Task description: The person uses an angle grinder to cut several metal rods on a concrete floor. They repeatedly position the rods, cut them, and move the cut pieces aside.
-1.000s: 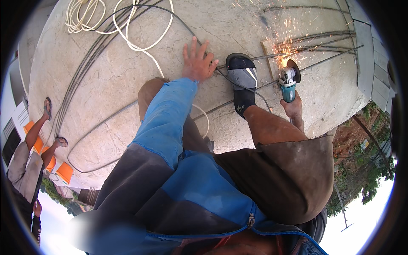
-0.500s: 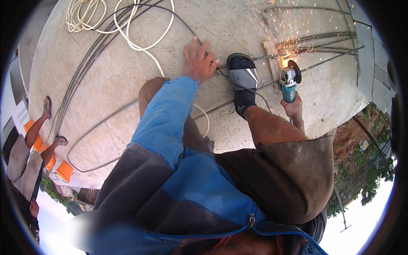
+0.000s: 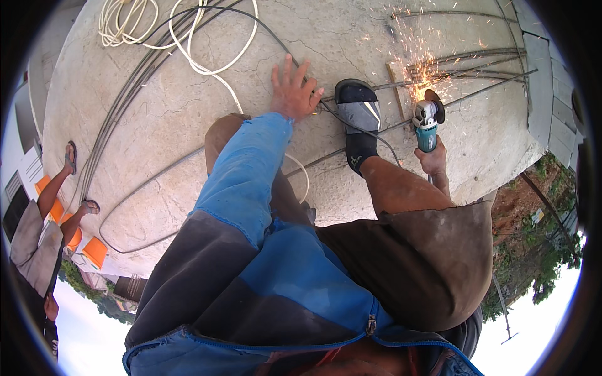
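Note:
My right hand is closed round the teal and silver body of an angle grinder. Its dark disc stands on edge, and orange sparks spray from beside it toward the far side. Steel rods lie by the sparks; the exact spot of contact is lost in the glare. My left hand presses flat with fingers spread on the concrete, across a dark rod or cable. Between the hands, my sandalled foot rests beside a rod, with a dark cord passing over the foot.
A thin wooden strip lies between my foot and the grinder. Coiled white cable and bundled dark rods cover the far left of the concrete slab. Another person's legs are at the left edge, near orange objects.
The spray of sparks has shifted in shape and spread more widely. Both hands, the grinder and my foot stay in nearly the same places.

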A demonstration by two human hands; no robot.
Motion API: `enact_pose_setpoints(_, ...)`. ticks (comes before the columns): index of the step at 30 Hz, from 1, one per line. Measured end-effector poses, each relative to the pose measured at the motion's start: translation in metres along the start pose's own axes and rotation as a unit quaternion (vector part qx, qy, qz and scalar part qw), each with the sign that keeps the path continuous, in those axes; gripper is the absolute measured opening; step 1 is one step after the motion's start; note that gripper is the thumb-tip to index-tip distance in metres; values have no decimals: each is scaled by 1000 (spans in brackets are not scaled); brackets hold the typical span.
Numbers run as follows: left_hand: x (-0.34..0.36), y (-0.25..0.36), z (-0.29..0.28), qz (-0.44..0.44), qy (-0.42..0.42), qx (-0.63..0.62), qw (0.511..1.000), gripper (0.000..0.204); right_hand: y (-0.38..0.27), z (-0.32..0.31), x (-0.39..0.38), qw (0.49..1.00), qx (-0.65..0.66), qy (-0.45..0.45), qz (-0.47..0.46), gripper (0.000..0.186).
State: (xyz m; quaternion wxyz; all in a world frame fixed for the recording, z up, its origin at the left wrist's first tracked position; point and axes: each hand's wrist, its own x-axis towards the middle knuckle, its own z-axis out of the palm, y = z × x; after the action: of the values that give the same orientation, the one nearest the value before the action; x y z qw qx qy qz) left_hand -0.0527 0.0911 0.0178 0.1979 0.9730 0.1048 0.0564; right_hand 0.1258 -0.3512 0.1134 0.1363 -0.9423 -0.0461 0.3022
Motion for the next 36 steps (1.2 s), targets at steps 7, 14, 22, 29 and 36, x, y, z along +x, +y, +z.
enact_pose_setpoints(7,3,2,3,4,8,-5,1000,36,4,-1,-2,1000,-6,8,2,57)
enact_pose_setpoints(14,-2,0,1,-3,5,-5,1000,35,-7,-3,-1,1000,4,-7,-2,55)
enact_pose_setpoints(22,-2,0,-2,-2,6,-4,1000,35,3,0,4,1000,-4,-6,-11,58)
enact_pose_setpoints(29,-2,-1,0,-1,2,-1,1000,35,2,0,3,1000,-11,-2,-9,58)
enact_pose_setpoints(36,0,1,-1,-4,-13,0,1000,35,3,-1,0,1000,-2,-1,-9,58)
